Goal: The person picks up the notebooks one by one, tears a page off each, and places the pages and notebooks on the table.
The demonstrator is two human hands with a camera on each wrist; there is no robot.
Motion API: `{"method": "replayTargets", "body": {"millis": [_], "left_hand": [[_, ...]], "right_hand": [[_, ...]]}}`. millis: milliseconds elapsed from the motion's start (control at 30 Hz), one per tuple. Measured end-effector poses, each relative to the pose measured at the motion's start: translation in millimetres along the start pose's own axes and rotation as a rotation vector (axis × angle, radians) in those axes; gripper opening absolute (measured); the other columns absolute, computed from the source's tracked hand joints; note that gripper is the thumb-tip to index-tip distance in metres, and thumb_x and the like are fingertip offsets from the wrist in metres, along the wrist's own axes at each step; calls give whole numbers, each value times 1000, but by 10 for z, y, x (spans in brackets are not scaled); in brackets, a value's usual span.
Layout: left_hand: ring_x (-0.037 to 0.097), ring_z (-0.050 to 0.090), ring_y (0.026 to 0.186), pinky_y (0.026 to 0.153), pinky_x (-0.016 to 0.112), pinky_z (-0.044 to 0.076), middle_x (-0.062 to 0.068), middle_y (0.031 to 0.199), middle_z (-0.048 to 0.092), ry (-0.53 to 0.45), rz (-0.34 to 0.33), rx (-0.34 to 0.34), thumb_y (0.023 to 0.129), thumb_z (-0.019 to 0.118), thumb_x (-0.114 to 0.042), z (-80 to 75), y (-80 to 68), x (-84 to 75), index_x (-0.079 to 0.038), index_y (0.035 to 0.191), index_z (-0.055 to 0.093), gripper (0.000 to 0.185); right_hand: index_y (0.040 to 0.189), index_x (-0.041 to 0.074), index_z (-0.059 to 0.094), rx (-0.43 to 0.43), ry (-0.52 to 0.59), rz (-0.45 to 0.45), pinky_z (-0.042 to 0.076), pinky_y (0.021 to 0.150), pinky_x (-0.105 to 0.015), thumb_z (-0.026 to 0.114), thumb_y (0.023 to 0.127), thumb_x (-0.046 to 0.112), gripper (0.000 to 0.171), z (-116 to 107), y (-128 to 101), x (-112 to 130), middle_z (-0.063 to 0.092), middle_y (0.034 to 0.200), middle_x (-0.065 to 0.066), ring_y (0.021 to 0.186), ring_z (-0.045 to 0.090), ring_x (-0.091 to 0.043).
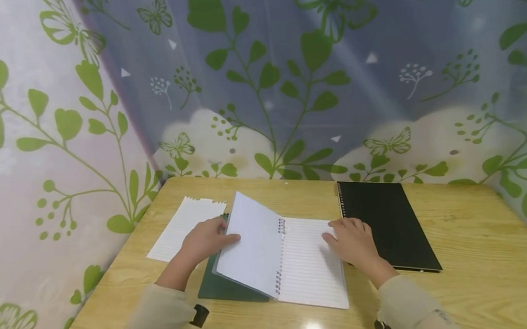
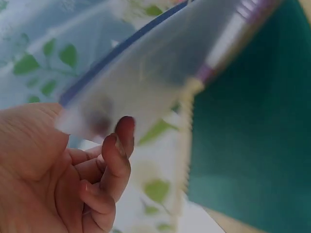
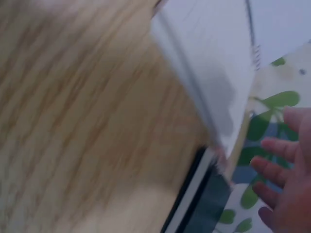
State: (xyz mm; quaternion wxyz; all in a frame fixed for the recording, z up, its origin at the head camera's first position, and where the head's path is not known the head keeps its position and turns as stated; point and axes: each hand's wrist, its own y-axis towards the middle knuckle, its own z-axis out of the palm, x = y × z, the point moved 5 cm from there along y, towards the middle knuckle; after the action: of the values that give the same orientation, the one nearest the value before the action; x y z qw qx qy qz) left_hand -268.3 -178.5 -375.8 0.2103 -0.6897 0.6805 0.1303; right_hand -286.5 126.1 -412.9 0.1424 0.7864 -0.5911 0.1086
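Observation:
A spiral notebook [image 1: 313, 268] lies open on the table, with ruled lines on its right page and a green cover [image 1: 233, 286] under the left side. My left hand [image 1: 206, 239] pinches the raised left leaves [image 1: 254, 249] at their outer edge, thumb on top and fingers behind. In the left wrist view those leaves [image 2: 146, 77] stand tilted above the green cover [image 2: 248, 131]. My right hand [image 1: 354, 240] is over the upper right edge of the ruled page, fingers extended and spread. The right wrist view shows its fingers [image 3: 274, 170] apart, gripping nothing.
A torn ruled sheet [image 1: 182, 230] with a ragged top edge lies left of the notebook, partly behind my left hand. At the right rests a closed black spiral notebook [image 1: 391, 227]. A patterned curtain [image 1: 267, 109] hangs behind the wooden table [image 1: 478, 278].

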Motion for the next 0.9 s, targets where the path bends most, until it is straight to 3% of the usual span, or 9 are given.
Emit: {"method": "replayTargets", "body": {"millis": [133,400,700,900], "left_hand": [[15,46,62,52,26,35,2,71,52,-11,-56,44,81,68,-35,136,107,310,-7,86,55,32],[16,50,66,54,24,38,5,75,54,-38,-199,132,79,71,-33,531,229,683,-7,88,53,33],[19,51,67,57,29,38,7,77,55,114,-212,152,77,71,-39,520,203,637,-4,93,52,43],[20,51,69,59,30,40,8,78,55,133,-235,173,78,69,-39,503,172,635,-2,97,51,46]], "right_hand": [[132,4,47,54,-113,58,18,103,-61,42,95,43,54,123,50,-199,43,136,-20,127,28,-44],[140,0,33,164,-113,64,14,103,-62,47,92,46,67,317,153,-281,32,144,-21,130,22,-45],[142,-1,28,223,-82,67,13,104,-64,46,93,46,71,365,213,-298,17,149,-23,133,15,-46],[142,-1,29,214,-33,81,13,104,-65,48,92,43,68,408,238,-292,14,149,-24,133,14,-47]]}}
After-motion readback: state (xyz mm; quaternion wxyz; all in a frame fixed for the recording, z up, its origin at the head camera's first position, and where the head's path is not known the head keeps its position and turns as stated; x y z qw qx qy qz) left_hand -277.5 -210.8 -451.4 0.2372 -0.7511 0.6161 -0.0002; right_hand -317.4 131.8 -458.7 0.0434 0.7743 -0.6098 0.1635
